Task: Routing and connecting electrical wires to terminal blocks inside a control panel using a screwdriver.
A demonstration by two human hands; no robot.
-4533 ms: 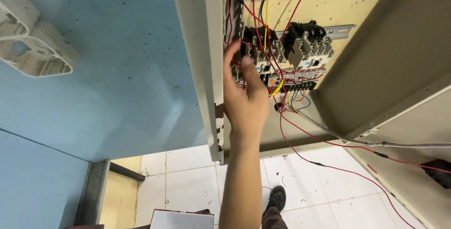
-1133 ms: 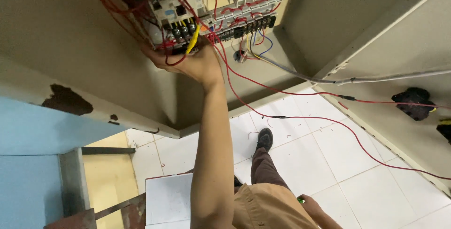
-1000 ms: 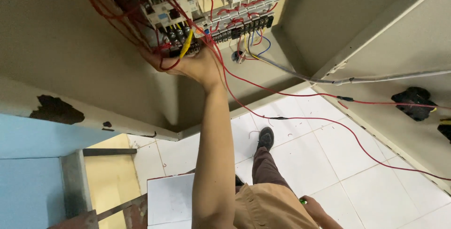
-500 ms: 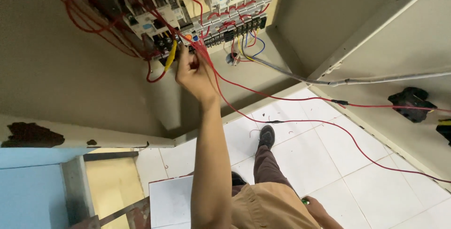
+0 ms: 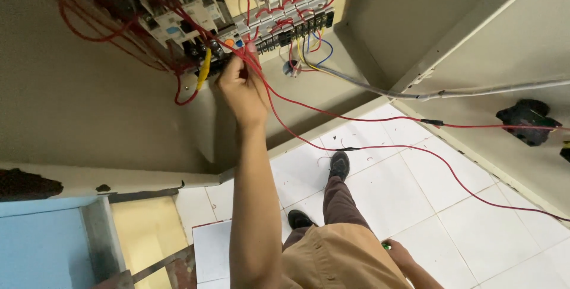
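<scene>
A thin red wire (image 5: 356,111) is being pinched near its upper end between the fingers (image 5: 237,66) of the left hand (image 5: 243,90), just below a row of black terminal blocks (image 5: 297,28) inside an open electrical cabinet. From the pinch the red wire is trailing down and to the right, sagging across the cabinet's lower edge and running out over the white tiled floor. Beside the fingers a short yellow wire (image 5: 203,69) is hanging from the blocks. The right hand (image 5: 398,253) is hanging low beside the person's hip, holding a small green object (image 5: 386,245) too small to make out.

Red wires (image 5: 309,108) across cabinet opening
</scene>
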